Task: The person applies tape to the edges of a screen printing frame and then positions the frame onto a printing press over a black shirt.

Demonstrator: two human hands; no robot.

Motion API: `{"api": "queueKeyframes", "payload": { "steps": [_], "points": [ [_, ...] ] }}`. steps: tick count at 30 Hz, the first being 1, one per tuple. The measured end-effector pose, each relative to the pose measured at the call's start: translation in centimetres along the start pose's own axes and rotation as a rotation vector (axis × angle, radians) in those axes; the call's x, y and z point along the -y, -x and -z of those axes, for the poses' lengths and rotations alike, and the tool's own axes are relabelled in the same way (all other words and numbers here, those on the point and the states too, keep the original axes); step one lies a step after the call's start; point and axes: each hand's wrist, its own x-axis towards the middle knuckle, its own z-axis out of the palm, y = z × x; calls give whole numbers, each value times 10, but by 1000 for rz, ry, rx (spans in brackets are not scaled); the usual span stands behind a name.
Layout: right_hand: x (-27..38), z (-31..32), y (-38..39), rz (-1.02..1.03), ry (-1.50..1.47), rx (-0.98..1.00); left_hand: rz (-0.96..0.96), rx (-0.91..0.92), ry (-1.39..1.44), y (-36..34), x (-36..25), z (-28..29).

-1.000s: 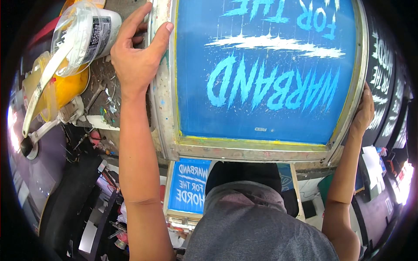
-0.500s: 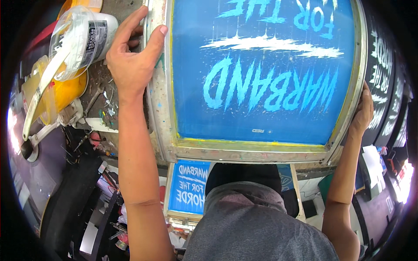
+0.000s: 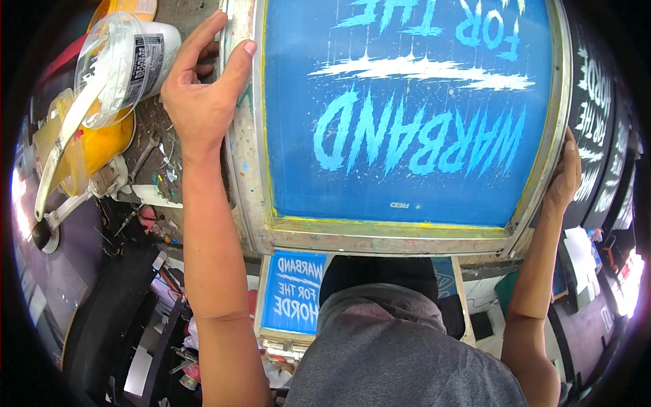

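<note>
Head view shows a white tub (image 3: 161, 54) beside a yellow tub (image 3: 108, 144). The left hand (image 3: 202, 102), thumb and fingers (image 3: 207, 32) wide apart, touches the left rail (image 3: 243, 152) of a blue screen (image 3: 407, 129) over the tabletop (image 3: 157, 119); at the right rail (image 3: 561, 95), how closed the right hand (image 3: 567, 180) is cannot be told.

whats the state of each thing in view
Large blue screen in a metal frame: between both hands, speckled
Left hand: thumb on the frame's left rail, grip unclear
Right hand: against the frame's right side
White plastic tub with clear rim: open
Long off-white spatula: one end in the tub
Yellow round tub: partly hidden by the spatula
Metal wrench: lying on the dark worktop
Smaller blue screen: partly blocked by the person's body
</note>
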Motion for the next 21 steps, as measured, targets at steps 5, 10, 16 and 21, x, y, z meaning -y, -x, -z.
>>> {"api": "queueKeyframes", "payload": {
  "steps": [5,10,16,21],
  "points": [
    [-2,4,-1,7,11,21,-80,-5,-68,-2,5,0],
    [-1,4,0,0,28,28,-48,-2,-72,-1,3,1],
    [1,2,0,1,-29,22,22,-53,34,1,3,-2],
    [2,0,1,10,-24,1,5,-56,59,0,5,-3]
  ]
}}
